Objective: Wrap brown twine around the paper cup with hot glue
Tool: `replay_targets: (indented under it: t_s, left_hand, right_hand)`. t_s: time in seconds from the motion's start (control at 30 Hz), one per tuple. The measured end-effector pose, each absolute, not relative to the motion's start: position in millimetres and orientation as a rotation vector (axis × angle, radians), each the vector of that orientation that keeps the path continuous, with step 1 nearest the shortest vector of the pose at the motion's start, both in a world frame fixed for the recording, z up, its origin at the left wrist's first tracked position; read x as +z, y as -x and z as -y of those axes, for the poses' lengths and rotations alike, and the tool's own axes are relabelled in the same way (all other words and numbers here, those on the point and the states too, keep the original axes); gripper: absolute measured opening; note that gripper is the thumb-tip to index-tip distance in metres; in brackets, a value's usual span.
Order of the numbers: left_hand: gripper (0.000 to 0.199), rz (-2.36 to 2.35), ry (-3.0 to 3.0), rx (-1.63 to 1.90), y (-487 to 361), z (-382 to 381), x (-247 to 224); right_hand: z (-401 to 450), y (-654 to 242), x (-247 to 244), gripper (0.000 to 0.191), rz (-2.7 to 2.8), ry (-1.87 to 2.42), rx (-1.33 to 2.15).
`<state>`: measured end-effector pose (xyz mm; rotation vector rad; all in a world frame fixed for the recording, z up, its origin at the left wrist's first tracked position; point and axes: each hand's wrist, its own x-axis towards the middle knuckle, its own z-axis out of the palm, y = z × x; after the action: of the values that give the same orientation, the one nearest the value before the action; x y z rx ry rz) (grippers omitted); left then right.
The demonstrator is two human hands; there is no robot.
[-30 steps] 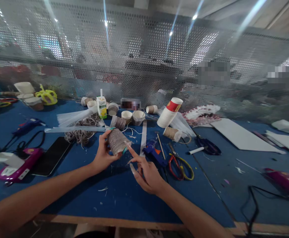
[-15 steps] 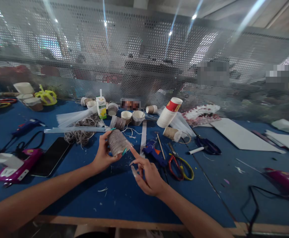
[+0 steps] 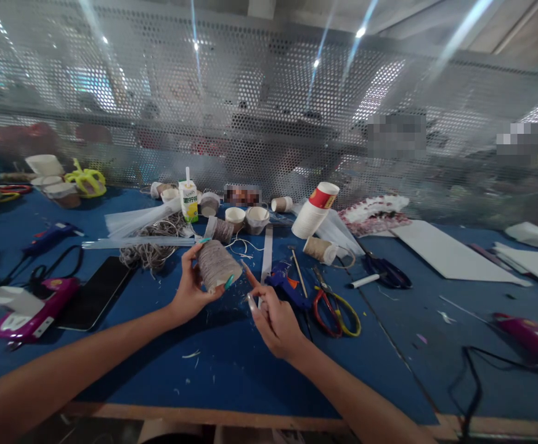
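My left hand [image 3: 193, 292] grips a paper cup wrapped in grey yarn [image 3: 219, 265]. The cup lies tilted, its end turned toward my right hand, with thumb and fingers on opposite sides of it. Just right of the cup is my right hand [image 3: 275, 320], its index finger and thumb stretched out and apart and the other fingers curled. I see nothing in it, and a small gap separates its index finger from the cup. Behind the held cup lies another yarn-wrapped cup [image 3: 219, 229]. A tangle of grey yarn [image 3: 151, 250] is to the left.
Blue glue gun [image 3: 287, 285] and red-and-yellow scissors [image 3: 336, 311] lie right of my hands. A phone [image 3: 97, 296] and magenta glue gun [image 3: 42, 311] are left. Behind stand a drink carton [image 3: 188, 200] and stacked paper cups [image 3: 312, 216]. A perforated metal screen [image 3: 278, 129] borders the table.
My right index finger has come off the cup, and the hand has shifted slightly right. The cup has turned a little in my left hand and moved slightly left.
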<state>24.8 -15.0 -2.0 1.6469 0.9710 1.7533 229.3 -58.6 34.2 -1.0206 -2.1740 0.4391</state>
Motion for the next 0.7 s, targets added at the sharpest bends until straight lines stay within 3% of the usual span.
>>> replay_targets:
  t_s: [0.17, 0.3, 0.43, 0.7]
  left_hand:
    - [0.079, -0.947, -1.625, 1.675, -25, 13, -7]
    - [0.085, -0.952, -1.573, 1.567, -25, 13, -9]
    - [0.089, -0.884, -1.582, 1.523, -25, 14, -8]
    - [0.093, -0.639, -1.598, 1.318, -24, 15, -8]
  right_hand:
    - [62, -228, 37, 0.009, 2.145, 0.903, 0.347]
    - [60, -226, 36, 0.019, 2.212, 0.772, 0.294]
    - [48, -227, 30, 0.036, 1.943, 0.805, 0.263]
    - [36, -233, 31, 0.040, 1.967, 0.833, 0.641]
